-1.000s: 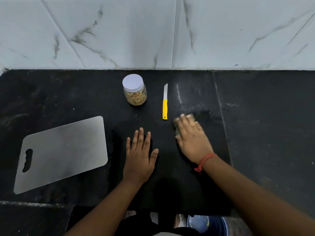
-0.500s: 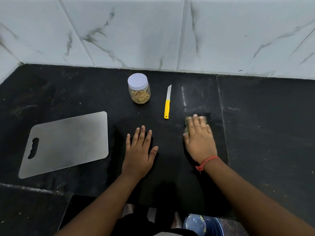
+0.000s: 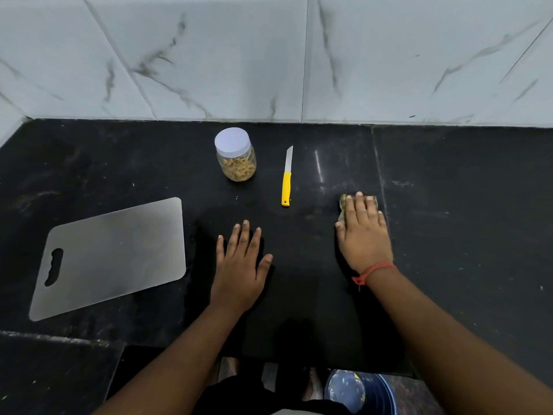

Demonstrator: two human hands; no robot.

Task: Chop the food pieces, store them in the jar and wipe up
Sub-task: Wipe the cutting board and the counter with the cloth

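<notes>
my right hand (image 3: 363, 235) presses flat, fingers straight, on the sponge (image 3: 343, 206), right of the knife (image 3: 286, 177). it looks soft and squashy, best held down from above. my left hand (image 3: 239, 265) rests spread.

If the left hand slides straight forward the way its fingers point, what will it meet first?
Probably the jar. The left hand lies flat on the counter, fingers pointing slightly right of it, so it might pass between the jar and the knife.

One jar (image 3: 235, 155); one knife (image 3: 287, 178); one board (image 3: 109, 256); one sponge (image 3: 344, 206)
</notes>
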